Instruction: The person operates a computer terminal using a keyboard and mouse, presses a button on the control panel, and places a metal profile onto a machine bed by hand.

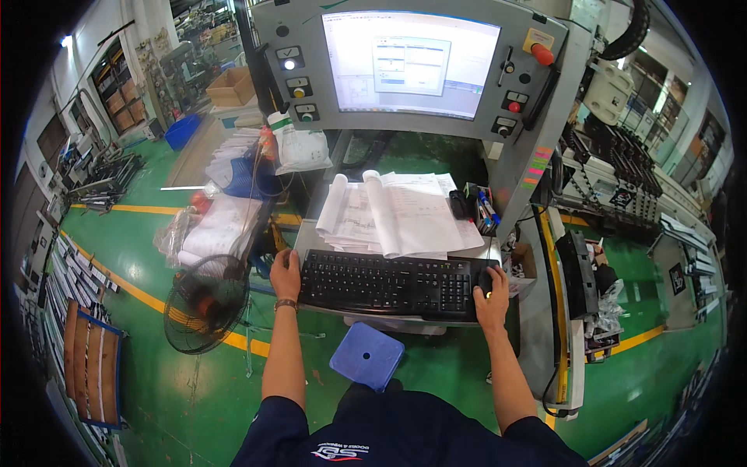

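A black keyboard [381, 282] lies on a grey shelf [310, 235] below the screen. My right hand [491, 302], wearing a ring, is closed over a dark computer mouse [485, 275] at the keyboard's right end. At the other end, my left hand [285, 274] has its fingers curled at the shelf's left edge, partly hidden, a bracelet on the wrist. Behind the keyboard lie loose paper sheets [416, 214], some rolled at the edge. The lit screen [412, 62] shows a window in its middle.
Buttons and a red emergency stop knob [542, 54] flank the screen. A pen holder [484, 210] stands right of the papers. To the left are a black fan [206, 303] and a paper-laden table [187, 159]. A blue stool [367, 356] stands below the shelf; machinery [615, 179] is at right.
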{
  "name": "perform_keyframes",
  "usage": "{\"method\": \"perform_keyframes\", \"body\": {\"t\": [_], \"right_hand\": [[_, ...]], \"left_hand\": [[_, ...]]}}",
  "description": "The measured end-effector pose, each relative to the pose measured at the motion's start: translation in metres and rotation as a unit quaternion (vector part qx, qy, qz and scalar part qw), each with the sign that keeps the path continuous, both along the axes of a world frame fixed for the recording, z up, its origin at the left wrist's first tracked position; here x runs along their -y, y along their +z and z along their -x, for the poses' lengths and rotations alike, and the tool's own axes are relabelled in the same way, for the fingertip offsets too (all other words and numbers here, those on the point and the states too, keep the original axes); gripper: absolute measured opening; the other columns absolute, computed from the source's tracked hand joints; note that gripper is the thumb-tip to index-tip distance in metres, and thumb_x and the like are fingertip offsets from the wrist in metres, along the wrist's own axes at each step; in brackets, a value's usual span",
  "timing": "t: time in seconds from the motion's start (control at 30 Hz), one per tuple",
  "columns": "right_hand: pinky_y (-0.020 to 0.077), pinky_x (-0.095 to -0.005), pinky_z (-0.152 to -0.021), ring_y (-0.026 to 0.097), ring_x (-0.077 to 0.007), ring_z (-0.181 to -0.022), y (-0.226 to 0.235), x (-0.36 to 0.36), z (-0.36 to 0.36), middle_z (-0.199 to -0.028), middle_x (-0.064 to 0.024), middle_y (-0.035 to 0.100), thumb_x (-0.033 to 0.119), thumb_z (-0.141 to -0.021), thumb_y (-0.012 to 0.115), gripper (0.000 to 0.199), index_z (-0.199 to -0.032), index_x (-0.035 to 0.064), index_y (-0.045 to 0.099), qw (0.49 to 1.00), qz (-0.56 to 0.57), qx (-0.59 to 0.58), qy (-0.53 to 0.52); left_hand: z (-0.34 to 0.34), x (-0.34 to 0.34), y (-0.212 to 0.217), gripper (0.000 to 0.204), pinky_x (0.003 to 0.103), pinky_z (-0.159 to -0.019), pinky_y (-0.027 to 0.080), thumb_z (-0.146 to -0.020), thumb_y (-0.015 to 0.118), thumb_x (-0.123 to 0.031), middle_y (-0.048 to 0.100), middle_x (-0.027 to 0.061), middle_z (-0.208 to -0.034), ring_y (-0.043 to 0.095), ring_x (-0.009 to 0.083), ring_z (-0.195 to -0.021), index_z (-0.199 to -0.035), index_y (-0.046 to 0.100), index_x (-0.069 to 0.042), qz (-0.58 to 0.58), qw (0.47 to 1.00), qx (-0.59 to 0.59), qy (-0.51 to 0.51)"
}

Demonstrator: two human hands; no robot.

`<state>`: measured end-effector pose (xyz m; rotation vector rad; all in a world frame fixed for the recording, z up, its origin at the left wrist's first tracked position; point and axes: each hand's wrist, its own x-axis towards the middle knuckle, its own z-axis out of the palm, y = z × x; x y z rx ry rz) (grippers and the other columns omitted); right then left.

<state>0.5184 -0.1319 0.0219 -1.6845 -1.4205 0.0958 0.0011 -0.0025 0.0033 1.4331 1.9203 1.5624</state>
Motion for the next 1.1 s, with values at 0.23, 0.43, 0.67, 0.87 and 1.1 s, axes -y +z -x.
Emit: {"method": "perform_keyframes", "body": {"t": [0.23, 0.43, 0.67, 0.87, 1.1], "right_hand": [[0.0449, -0.0520, -0.118, 0.054, -0.0454, -0.141, -0.0030, -0.0006, -0.0036, -0.155, -0.0223, 0.054, 0.013, -0.089, 0.074, 0.056, -0.143, 0.0034, 0.064, 1.000, -0.011, 0.008, -0.001], [0.0448, -0.0518, -0.119, 0.054, -0.0454, -0.141, -0.0009, -0.0005, -0.0016, -0.155, -0.0226, 0.054, 0.013, -0.088, 0.073, 0.055, -0.141, 0.0031, 0.065, 1.000, 0.001, 0.003, -0.003], [0.0449, -0.0511, -0.118, 0.054, -0.0452, -0.141, 0.0011, -0.0006, 0.0005, -0.156, -0.0224, 0.053, 0.016, -0.093, 0.075, 0.055, -0.145, 0.0033, 0.062, 1.000, -0.003, 0.003, 0.000], [0.0424, -0.0513, -0.120, 0.050, -0.0448, -0.145, -0.0003, -0.0031, -0.0017, -0.160, -0.0218, 0.049, 0.020, -0.097, 0.075, 0.055, -0.148, 0.0037, 0.060, 1.000, 0.010, 0.008, 0.006], [0.0406, -0.0516, -0.121, 0.049, -0.0447, -0.146, -0.0013, -0.0040, -0.0035, -0.161, -0.0218, 0.048, 0.021, -0.099, 0.074, 0.055, -0.149, 0.0043, 0.059, 1.000, 0.015, 0.011, 0.008]], "left_hand": [[-0.0045, 0.0009, 0.0039, 0.037, 0.042, -0.093, 0.058, -0.107, 0.072, -0.032, 0.080, 0.0203, -0.111, 0.077, 0.0339, -0.104, -0.120, 0.075, 0.002, 0.006, 1.000, -0.004, 0.003], [0.0005, -0.0016, -0.0010, 0.037, 0.043, -0.094, 0.058, -0.107, 0.072, -0.032, 0.080, 0.0207, -0.112, 0.076, 0.0346, -0.106, -0.120, 0.076, 0.002, 0.007, 1.000, -0.020, 0.007], [0.0010, -0.0017, -0.0027, 0.037, 0.043, -0.095, 0.058, -0.107, 0.073, -0.032, 0.080, 0.0211, -0.115, 0.077, 0.0341, -0.107, -0.121, 0.075, 0.002, 0.010, 1.000, -0.009, 0.008], [0.0009, -0.0011, -0.0016, 0.037, 0.041, -0.095, 0.058, -0.106, 0.073, -0.031, 0.080, 0.0209, -0.114, 0.077, 0.0332, -0.107, -0.121, 0.075, 0.003, 0.010, 1.000, -0.001, 0.004], [-0.0006, -0.0017, -0.0007, 0.037, 0.041, -0.094, 0.059, -0.106, 0.074, -0.031, 0.080, 0.0211, -0.114, 0.078, 0.0331, -0.106, -0.122, 0.075, 0.003, 0.000, 1.000, -0.022, 0.006]]}}
